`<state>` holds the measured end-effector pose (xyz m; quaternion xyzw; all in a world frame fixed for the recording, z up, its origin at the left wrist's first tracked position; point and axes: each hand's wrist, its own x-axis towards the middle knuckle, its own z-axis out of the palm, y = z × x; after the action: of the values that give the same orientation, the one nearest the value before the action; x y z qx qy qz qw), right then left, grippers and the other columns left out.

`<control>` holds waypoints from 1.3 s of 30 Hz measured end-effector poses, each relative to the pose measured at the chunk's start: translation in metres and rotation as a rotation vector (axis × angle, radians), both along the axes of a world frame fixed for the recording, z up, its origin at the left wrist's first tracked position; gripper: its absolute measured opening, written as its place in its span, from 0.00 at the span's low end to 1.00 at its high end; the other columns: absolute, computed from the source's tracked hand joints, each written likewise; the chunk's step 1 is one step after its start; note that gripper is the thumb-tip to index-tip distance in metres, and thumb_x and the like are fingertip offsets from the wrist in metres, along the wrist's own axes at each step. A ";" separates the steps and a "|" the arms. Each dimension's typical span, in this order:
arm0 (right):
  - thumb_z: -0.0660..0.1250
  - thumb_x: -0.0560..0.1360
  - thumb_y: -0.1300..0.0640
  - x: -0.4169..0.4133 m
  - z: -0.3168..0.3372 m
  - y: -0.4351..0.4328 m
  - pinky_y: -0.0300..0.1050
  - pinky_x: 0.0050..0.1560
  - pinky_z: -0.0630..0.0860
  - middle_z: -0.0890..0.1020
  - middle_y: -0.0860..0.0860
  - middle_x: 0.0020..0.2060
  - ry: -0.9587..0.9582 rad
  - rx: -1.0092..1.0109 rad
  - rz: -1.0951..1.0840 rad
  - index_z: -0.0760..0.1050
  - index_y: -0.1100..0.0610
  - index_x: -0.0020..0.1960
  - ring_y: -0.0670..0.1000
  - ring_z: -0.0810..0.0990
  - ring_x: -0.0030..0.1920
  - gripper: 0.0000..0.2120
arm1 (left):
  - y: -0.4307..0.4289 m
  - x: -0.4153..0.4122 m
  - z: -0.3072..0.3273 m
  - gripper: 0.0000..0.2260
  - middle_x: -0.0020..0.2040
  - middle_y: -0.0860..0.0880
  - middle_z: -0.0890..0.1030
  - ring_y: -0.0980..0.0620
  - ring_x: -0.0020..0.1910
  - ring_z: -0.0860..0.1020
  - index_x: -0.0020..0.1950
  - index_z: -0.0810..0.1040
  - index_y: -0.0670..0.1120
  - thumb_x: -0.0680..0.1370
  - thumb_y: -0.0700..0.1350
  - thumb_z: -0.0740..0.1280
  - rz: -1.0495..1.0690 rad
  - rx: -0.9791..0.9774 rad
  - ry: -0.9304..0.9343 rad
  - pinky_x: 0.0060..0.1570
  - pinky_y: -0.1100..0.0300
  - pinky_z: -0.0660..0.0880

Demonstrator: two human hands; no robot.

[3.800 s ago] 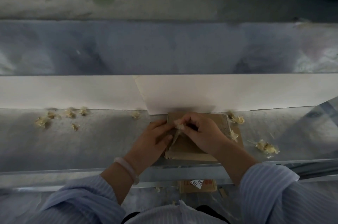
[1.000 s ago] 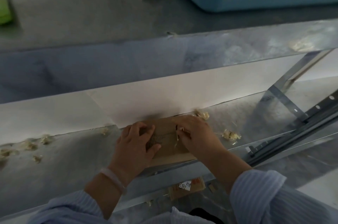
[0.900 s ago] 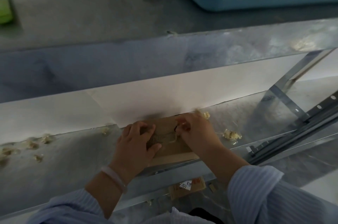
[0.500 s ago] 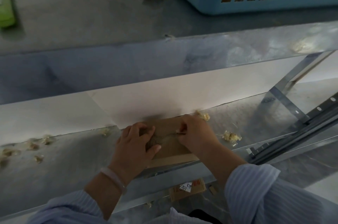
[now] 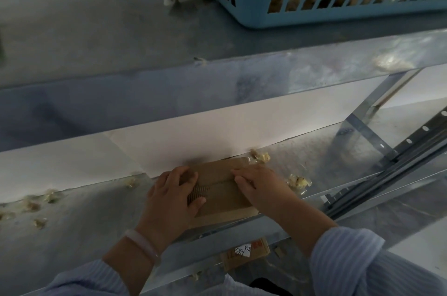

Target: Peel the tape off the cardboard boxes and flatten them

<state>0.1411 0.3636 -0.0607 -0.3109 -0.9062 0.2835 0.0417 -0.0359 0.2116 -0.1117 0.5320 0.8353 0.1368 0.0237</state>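
Observation:
A small brown cardboard box (image 5: 223,195) lies flat on the metal shelf (image 5: 92,218), against the white backboard. My left hand (image 5: 169,201) grips its left end, with fingers curled over the corrugated edge and the thumb on top. On the right half of the box is my right hand (image 5: 262,187). Its fingertips are curled at the centre seam, pinching a thin strip of tape (image 5: 219,183) that runs along it. My right thumb is hidden.
Several crumpled tape wads lie on the shelf, to the right (image 5: 298,181), behind the box (image 5: 260,156) and far left (image 5: 31,205). A blue basket (image 5: 254,10) holding cardboard stands on the upper shelf. Metal rails (image 5: 399,167) slant at right. A labelled cardboard piece (image 5: 244,252) lies below.
The left hand has kept its hold on the box end. The right hand lifted a tape strand at the seam, then settled lower on the box. The view shifted slightly.

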 end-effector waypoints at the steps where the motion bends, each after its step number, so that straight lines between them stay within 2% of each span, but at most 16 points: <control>1: 0.61 0.81 0.52 -0.001 -0.001 -0.001 0.32 0.64 0.60 0.76 0.45 0.66 0.032 -0.018 -0.051 0.75 0.49 0.68 0.45 0.70 0.67 0.16 | 0.002 0.000 -0.002 0.30 0.66 0.48 0.75 0.42 0.61 0.74 0.63 0.79 0.46 0.71 0.63 0.57 -0.027 -0.004 -0.002 0.56 0.42 0.76; 4: 0.69 0.76 0.51 0.001 -0.003 0.001 0.37 0.65 0.63 0.71 0.45 0.68 0.084 -0.044 -0.245 0.73 0.48 0.69 0.48 0.69 0.69 0.21 | 0.005 0.001 -0.007 0.32 0.73 0.51 0.68 0.47 0.71 0.67 0.70 0.72 0.44 0.73 0.62 0.53 -0.101 0.000 -0.088 0.68 0.43 0.67; 6: 0.70 0.74 0.46 0.003 -0.002 0.003 0.42 0.60 0.71 0.73 0.47 0.65 -0.025 -0.061 -0.309 0.73 0.48 0.67 0.50 0.74 0.61 0.23 | 0.004 0.004 -0.008 0.30 0.74 0.51 0.65 0.48 0.72 0.66 0.74 0.67 0.49 0.74 0.60 0.52 -0.125 0.007 -0.099 0.71 0.49 0.62; 8: 0.69 0.74 0.43 0.003 0.000 0.004 0.43 0.50 0.75 0.78 0.48 0.51 -0.125 -0.036 -0.294 0.77 0.51 0.59 0.48 0.76 0.48 0.17 | 0.003 0.008 -0.006 0.25 0.71 0.46 0.71 0.44 0.68 0.71 0.72 0.68 0.55 0.75 0.55 0.55 -0.143 0.006 -0.058 0.66 0.46 0.70; 10: 0.68 0.74 0.44 0.002 0.000 0.004 0.45 0.47 0.78 0.77 0.47 0.44 -0.151 -0.008 -0.283 0.77 0.52 0.53 0.48 0.76 0.43 0.14 | 0.006 0.012 -0.002 0.22 0.69 0.45 0.73 0.42 0.66 0.73 0.69 0.72 0.56 0.75 0.55 0.56 -0.113 -0.016 -0.051 0.60 0.44 0.75; 12: 0.69 0.74 0.45 0.002 -0.001 0.006 0.44 0.45 0.77 0.77 0.47 0.43 -0.141 -0.012 -0.294 0.77 0.52 0.51 0.47 0.76 0.43 0.12 | 0.007 0.016 0.001 0.22 0.68 0.44 0.74 0.42 0.65 0.73 0.67 0.75 0.55 0.76 0.58 0.56 -0.091 -0.035 -0.034 0.58 0.44 0.76; 15: 0.69 0.74 0.52 0.007 -0.001 0.010 0.37 0.35 0.70 0.75 0.44 0.37 -0.079 -0.067 -0.356 0.73 0.51 0.49 0.43 0.73 0.37 0.07 | 0.006 0.016 0.002 0.23 0.68 0.44 0.74 0.43 0.65 0.73 0.65 0.77 0.54 0.76 0.61 0.56 -0.090 -0.027 -0.008 0.58 0.43 0.76; 19: 0.69 0.74 0.57 0.014 -0.007 0.019 0.34 0.31 0.63 0.74 0.43 0.35 0.021 -0.120 -0.443 0.70 0.50 0.44 0.41 0.71 0.35 0.08 | 0.006 0.013 0.003 0.24 0.69 0.47 0.72 0.45 0.66 0.72 0.66 0.76 0.56 0.76 0.63 0.55 -0.097 -0.028 -0.030 0.59 0.43 0.75; 23: 0.66 0.74 0.61 0.015 -0.012 0.025 0.35 0.31 0.62 0.73 0.44 0.36 0.032 0.010 -0.371 0.68 0.52 0.43 0.44 0.71 0.34 0.08 | 0.005 0.013 0.004 0.24 0.70 0.47 0.71 0.45 0.68 0.70 0.67 0.76 0.57 0.75 0.64 0.54 -0.102 -0.032 -0.045 0.61 0.44 0.74; 26: 0.64 0.75 0.62 0.016 -0.010 0.038 0.43 0.37 0.70 0.76 0.50 0.44 0.047 0.145 -0.314 0.74 0.57 0.46 0.51 0.75 0.41 0.01 | 0.005 0.013 0.004 0.25 0.71 0.48 0.70 0.45 0.69 0.70 0.67 0.75 0.57 0.75 0.64 0.53 -0.104 -0.039 -0.041 0.61 0.43 0.73; 28: 0.64 0.75 0.63 0.016 -0.009 0.045 0.45 0.41 0.74 0.78 0.51 0.46 0.114 0.178 -0.298 0.78 0.57 0.47 0.53 0.78 0.43 0.05 | 0.005 0.013 0.003 0.24 0.70 0.48 0.71 0.45 0.68 0.70 0.67 0.75 0.57 0.75 0.64 0.54 -0.105 -0.036 -0.028 0.60 0.43 0.74; 31: 0.65 0.74 0.65 0.013 -0.007 0.048 0.38 0.50 0.72 0.78 0.46 0.50 0.179 0.109 -0.284 0.82 0.53 0.55 0.47 0.77 0.49 0.13 | 0.005 0.013 0.000 0.24 0.70 0.49 0.71 0.45 0.67 0.71 0.66 0.76 0.58 0.75 0.64 0.53 -0.098 -0.039 -0.022 0.59 0.44 0.75; 33: 0.67 0.75 0.60 0.010 -0.011 0.045 0.40 0.57 0.75 0.80 0.46 0.54 0.183 0.000 -0.264 0.82 0.51 0.58 0.45 0.78 0.52 0.13 | 0.005 0.012 -0.001 0.24 0.70 0.49 0.70 0.45 0.67 0.71 0.66 0.76 0.58 0.75 0.64 0.53 -0.100 -0.035 -0.025 0.59 0.45 0.75; 36: 0.68 0.76 0.52 0.006 -0.015 0.040 0.45 0.56 0.79 0.84 0.44 0.48 0.259 -0.247 -0.365 0.85 0.48 0.49 0.44 0.81 0.48 0.06 | 0.005 0.012 -0.002 0.24 0.70 0.49 0.71 0.45 0.67 0.71 0.66 0.77 0.57 0.75 0.63 0.55 -0.103 -0.018 -0.032 0.59 0.45 0.75; 37: 0.70 0.76 0.53 0.006 -0.015 0.039 0.44 0.55 0.79 0.85 0.44 0.49 0.279 -0.281 -0.386 0.84 0.46 0.51 0.43 0.81 0.48 0.06 | 0.006 0.012 -0.002 0.23 0.69 0.49 0.72 0.44 0.67 0.72 0.65 0.77 0.57 0.75 0.63 0.55 -0.100 -0.013 -0.034 0.59 0.44 0.75; 39: 0.73 0.74 0.56 0.007 -0.018 0.041 0.37 0.53 0.79 0.83 0.43 0.50 0.306 -0.327 -0.395 0.78 0.44 0.62 0.40 0.81 0.48 0.18 | 0.005 0.012 -0.002 0.23 0.69 0.49 0.72 0.44 0.66 0.72 0.65 0.77 0.57 0.75 0.63 0.55 -0.099 -0.005 -0.035 0.59 0.44 0.75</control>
<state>0.1483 0.4049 -0.0785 -0.4374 -0.7537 0.4558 0.1815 -0.0237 0.2171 -0.1137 0.5702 0.8077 0.1424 0.0464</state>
